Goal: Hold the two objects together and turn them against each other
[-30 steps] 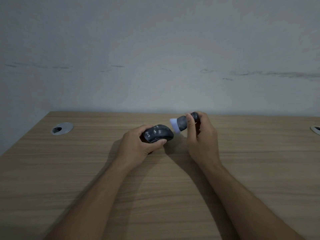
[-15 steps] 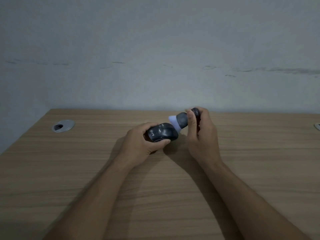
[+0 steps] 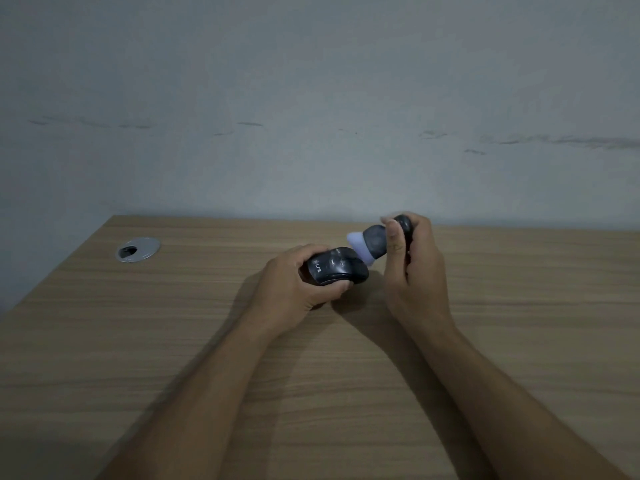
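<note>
A wooden table [image 3: 485, 341] fills the lower part of the view, its far edge running along a pale wall [image 3: 311, 98]. Both forearms reach in from the near edge towards the middle of the far edge.

The right hand [image 3: 412, 268] has its fingers curled round a dark tool [image 3: 381, 239], with the thumb laid along its side. The tool is tilted, and its pale lilac tip [image 3: 358, 245] points down and left, touching or all but touching the far end of the mouse; I cannot tell which.

The left hand [image 3: 294, 284] grips a black computer mouse [image 3: 334, 270] from its left side, thumb on the near flank and fingers wrapped round the far one. The mouse is near the far edge of the table, about midway along it; whether it rests on the wood or is lifted just clear, I cannot tell.

A round metal cable grommet [image 3: 138, 249] is set into the table near the far left corner, well apart from both hands.
</note>
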